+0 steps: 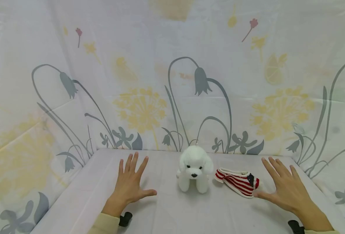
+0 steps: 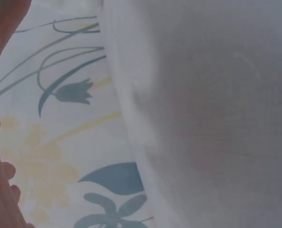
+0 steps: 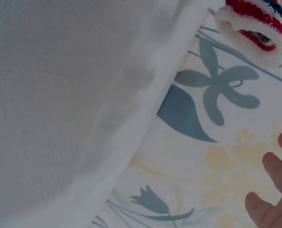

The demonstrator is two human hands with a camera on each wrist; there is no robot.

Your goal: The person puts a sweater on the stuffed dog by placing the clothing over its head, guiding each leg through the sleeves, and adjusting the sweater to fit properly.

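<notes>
A white plush dog [image 1: 195, 167] stands upright in the middle of the white table, facing the camera. Just right of it lies a small red-and-white striped knitted garment [image 1: 238, 182] with a dark blue patch; part of this garment [image 3: 257, 31] also shows at the top of the right wrist view. My left hand [image 1: 131, 183] is spread out left of the dog, apart from it, and holds nothing. The right hand [image 1: 286, 188], fingers spread, is beside the garment's right end, its thumb close to it; whether they touch I cannot tell.
The white-covered table [image 1: 166, 211] ends at a back edge against a hanging floral cloth [image 1: 160, 81]. That cloth also runs down both sides. Black wrist straps [image 1: 126, 219] are on both arms, near beige sleeves [image 1: 105, 224].
</notes>
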